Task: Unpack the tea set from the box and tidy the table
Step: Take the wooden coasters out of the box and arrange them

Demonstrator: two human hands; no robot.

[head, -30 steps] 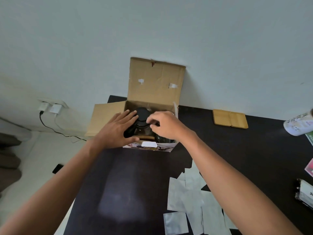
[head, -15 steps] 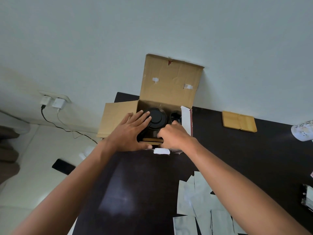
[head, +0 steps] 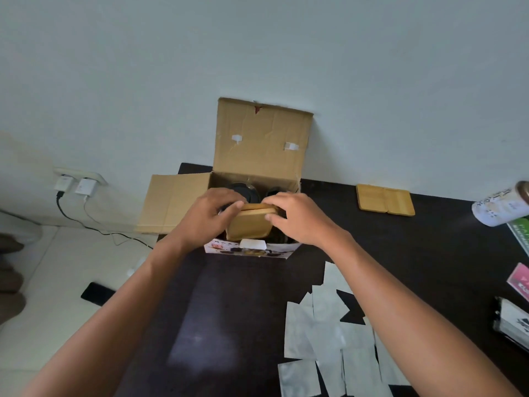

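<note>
An open cardboard box (head: 262,138) stands at the far edge of the dark table (head: 234,310), its lid flap up against the wall. Both my hands are at its mouth, pinching a stack of thin wooden coasters (head: 249,226) tilted on edge above the box front. My left hand (head: 210,216) grips the stack's left side, my right hand (head: 297,217) its right side and top. Behind the stack, a black round lid (head: 246,190) and dark glassware show inside the box, mostly hidden.
Two wooden coasters (head: 385,200) lie flat at the back right. Several silvery white packets (head: 329,339) are strewn on the near right. A white can (head: 499,207), green and pink packs and a black-and-white packet sit at the right edge. Chargers (head: 74,186) hang on the left wall.
My hands were down in the box around the black-lidded pot; now they have lifted a stack of wooden coasters up out of the box front.
</note>
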